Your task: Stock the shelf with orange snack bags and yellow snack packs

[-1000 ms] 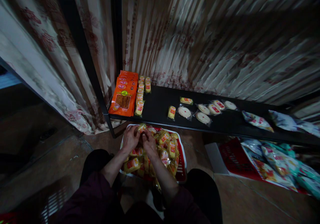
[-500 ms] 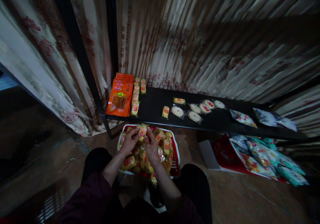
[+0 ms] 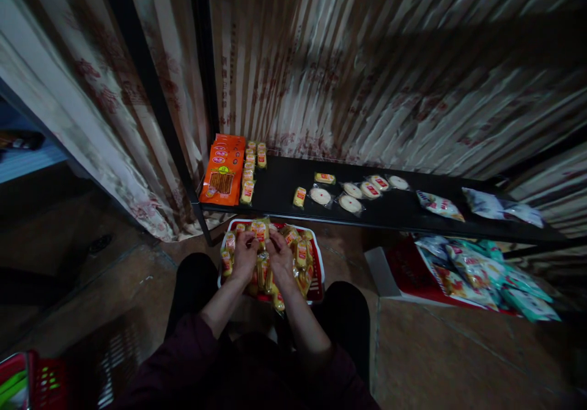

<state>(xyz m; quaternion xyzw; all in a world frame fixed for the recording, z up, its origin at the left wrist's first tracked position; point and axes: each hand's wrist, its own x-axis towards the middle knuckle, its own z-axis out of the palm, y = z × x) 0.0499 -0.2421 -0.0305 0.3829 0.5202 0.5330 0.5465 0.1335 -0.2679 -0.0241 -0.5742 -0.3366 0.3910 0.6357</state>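
Observation:
My left hand (image 3: 246,256) and my right hand (image 3: 279,258) are closed on either side of a wrapped snack cake (image 3: 259,230), yellow with a red-and-white label in clear film. They hold it above the far part of a white-rimmed red basket (image 3: 320,264). More of these yellow wrapped cakes (image 3: 301,253) fill the basket beneath my hands. On the black shelf (image 3: 279,184) beyond, similar cakes (image 3: 247,191) stand in rows beside orange snack packets (image 3: 223,181). My fingertips are partly hidden by the wrapper.
Single yellow cakes (image 3: 299,197) and round white wrapped biscuits (image 3: 351,204) lie mid-shelf, with white bags (image 3: 440,206) to the right. Below stands a red-and-white box (image 3: 406,272) of snack bags. A black post (image 3: 158,92) rises at left. Another red basket (image 3: 48,376) sits lower left.
My view has shifted slightly, bringing the lower-left red basket into sight. The cake, still between both hands, has turned, and its label now looks wider.

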